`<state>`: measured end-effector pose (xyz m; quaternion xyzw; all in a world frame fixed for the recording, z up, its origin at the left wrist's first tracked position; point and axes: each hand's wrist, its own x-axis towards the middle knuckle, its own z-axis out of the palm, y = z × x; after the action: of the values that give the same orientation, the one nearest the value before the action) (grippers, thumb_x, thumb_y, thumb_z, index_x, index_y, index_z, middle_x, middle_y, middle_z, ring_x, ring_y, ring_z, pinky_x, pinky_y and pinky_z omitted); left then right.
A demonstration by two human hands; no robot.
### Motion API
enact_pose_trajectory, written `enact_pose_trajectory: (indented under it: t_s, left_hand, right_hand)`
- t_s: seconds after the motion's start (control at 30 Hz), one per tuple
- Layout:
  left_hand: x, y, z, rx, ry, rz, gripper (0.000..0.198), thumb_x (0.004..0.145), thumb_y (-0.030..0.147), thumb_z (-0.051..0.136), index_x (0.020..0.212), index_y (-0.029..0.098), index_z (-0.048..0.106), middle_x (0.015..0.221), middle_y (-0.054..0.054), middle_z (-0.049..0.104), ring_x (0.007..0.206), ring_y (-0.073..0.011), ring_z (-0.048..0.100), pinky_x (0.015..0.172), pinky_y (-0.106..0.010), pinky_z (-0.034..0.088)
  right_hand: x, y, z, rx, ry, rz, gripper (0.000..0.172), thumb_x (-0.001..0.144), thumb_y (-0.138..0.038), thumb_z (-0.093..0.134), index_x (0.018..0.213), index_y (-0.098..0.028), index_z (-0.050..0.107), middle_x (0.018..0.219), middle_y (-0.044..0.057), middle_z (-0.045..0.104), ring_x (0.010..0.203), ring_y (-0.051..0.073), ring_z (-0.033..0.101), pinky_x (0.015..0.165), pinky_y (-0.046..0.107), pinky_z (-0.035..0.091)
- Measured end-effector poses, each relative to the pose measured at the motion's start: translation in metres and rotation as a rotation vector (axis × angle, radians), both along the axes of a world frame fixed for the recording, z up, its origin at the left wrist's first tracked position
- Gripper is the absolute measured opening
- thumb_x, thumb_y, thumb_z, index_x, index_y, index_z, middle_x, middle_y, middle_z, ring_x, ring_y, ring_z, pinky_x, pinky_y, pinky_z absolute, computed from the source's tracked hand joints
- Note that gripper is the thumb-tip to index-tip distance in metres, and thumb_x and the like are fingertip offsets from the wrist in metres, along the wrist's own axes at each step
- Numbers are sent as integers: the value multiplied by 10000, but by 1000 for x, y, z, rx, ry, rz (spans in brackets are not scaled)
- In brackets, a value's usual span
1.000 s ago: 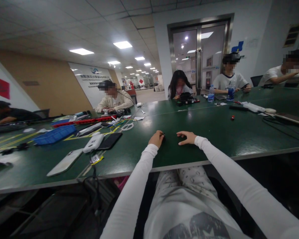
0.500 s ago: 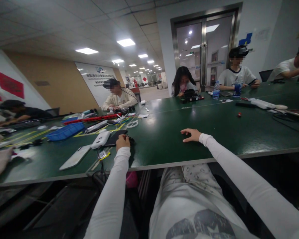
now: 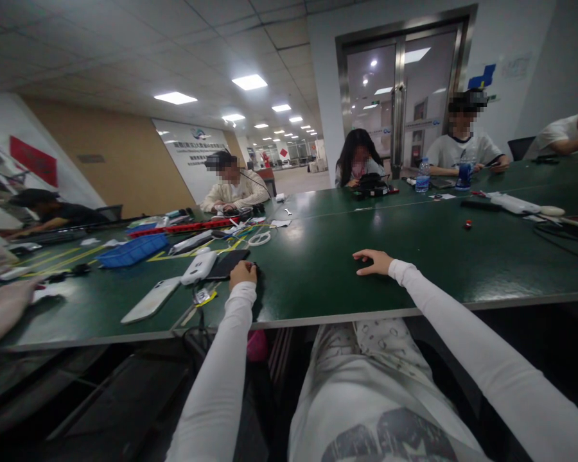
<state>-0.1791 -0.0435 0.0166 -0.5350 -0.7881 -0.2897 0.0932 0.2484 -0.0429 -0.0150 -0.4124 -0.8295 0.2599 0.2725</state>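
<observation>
My left hand [image 3: 243,274] rests on the green table [image 3: 313,282] with its fingers curled down and closed. A bit of something dark shows at its fingertips, mostly hidden by the hand. Just left of it lies a flat black object [image 3: 227,265], beside a white rounded device [image 3: 199,267] and a white phone [image 3: 151,300]. Nearer the edge is a small packet with yellow on it [image 3: 204,296]. My right hand [image 3: 374,262] is held over the table with thumb and fingers apart, and holds nothing.
A blue basket [image 3: 132,250], a red strip [image 3: 187,227] and a white cable coil [image 3: 259,239] lie to the left. A co-worker's hand [image 3: 14,301] reaches in at far left. A small red item [image 3: 468,224] sits at right; people sit across the table.
The view has shifted slightly. Less of the dark thing at my left hand shows now. At far left the co-worker's hand has moved further over the table. My right hand keeps its pose.
</observation>
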Motion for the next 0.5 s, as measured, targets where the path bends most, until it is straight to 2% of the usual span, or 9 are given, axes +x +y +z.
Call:
enact_pose_trajectory:
  t_s: [0.5]
  left_hand:
    - [-1,-1,-2,33,-61,79,235,704,325,458,864,158,499,842,-92,594,821,-198,545,736,-304,403]
  right_hand:
    - [1,1,-2,23,-14,6,585,579,-486,607,1102,-263,468,1081,21,528,907,190,513,831,372,377]
